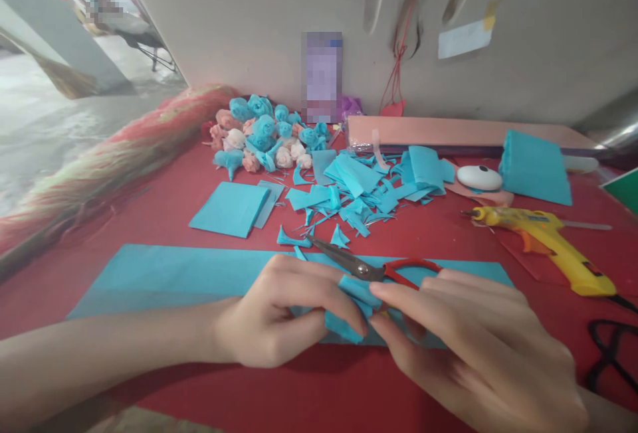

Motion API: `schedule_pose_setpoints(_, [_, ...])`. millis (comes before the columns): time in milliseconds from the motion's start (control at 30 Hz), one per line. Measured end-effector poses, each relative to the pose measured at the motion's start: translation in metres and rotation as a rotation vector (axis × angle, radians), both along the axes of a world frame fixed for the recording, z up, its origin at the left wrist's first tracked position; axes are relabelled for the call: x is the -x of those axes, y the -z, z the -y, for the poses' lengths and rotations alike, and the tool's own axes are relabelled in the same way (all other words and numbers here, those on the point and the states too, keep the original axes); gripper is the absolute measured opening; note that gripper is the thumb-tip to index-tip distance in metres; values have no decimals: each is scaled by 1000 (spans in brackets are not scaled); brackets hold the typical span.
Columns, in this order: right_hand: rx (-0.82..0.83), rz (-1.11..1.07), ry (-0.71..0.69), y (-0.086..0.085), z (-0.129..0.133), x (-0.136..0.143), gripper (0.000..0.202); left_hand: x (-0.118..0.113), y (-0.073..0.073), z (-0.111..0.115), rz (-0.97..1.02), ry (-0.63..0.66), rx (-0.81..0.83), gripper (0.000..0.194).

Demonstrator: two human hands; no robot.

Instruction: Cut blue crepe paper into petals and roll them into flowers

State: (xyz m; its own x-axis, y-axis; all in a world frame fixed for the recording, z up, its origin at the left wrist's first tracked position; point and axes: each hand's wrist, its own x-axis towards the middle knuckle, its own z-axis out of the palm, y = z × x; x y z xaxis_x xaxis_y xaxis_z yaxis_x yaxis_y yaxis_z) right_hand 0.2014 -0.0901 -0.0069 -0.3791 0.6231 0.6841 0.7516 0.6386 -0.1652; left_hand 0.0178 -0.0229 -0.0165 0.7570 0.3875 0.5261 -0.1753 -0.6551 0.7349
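Observation:
Between my two hands is a small folded piece of blue crepe paper (359,291). My left hand (292,310) grips it with bent fingers, and a lower flap hangs out below them. The thumb and forefinger of my right hand (478,346) pinch its right end; the fingers hide part of it. Just beyond my hands, scissors (363,268) with red handles lie on a long blue paper sheet (179,273). Blue paper scraps (356,177) are heaped farther back, beside a folded blue paper stack (230,209).
Blue, pink and white paper roses (264,131) are piled at the back left. A yellow glue gun (548,240) lies right, its cord trailing. Behind it are a white oval object (479,178) and more folded blue paper (535,167). A phone (321,78) leans against the wall.

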Motion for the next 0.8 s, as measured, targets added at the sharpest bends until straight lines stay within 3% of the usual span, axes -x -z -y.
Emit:
schedule_pose_setpoints(200, [32, -6, 3, 1, -2, 1, 14, 1, 2, -1, 2, -17, 12, 25])
schedule_pose_setpoints(333, [-43, 0, 16, -1, 1, 0, 9, 1, 1, 0, -15, 8, 46, 28])
schedule_pose_setpoints(500, [-43, 166, -68, -1, 6, -5, 12, 0, 1, 1, 7, 6, 59, 29])
schedule_pose_setpoints(800, [-142, 250, 25, 10, 5, -1, 27, 0, 2, 0, 0, -7, 74, 30])
